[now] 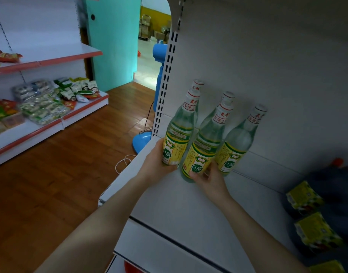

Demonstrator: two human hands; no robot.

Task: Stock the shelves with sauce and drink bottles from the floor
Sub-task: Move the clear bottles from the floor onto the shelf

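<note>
Several clear vinegar bottles with yellow-green labels and white caps stand at the left end of the white shelf [188, 209]. My left hand [157, 162] grips the base of the leftmost front bottle [179, 133]. My right hand [210, 178] holds the bottom of the middle front bottle [204, 146]. A third bottle [238, 142] stands free just to the right, touching none of my fingers. Two more bottles stand behind, only their caps and necks showing.
Dark bottles with yellow labels [315, 219] crowd the shelf's right end. A perforated upright [167, 75] bounds the shelf's left side. A blue floor fan [147, 134] with its cord stands beyond, on the wood floor [60, 174]. Snack shelves [41, 107] line the far left.
</note>
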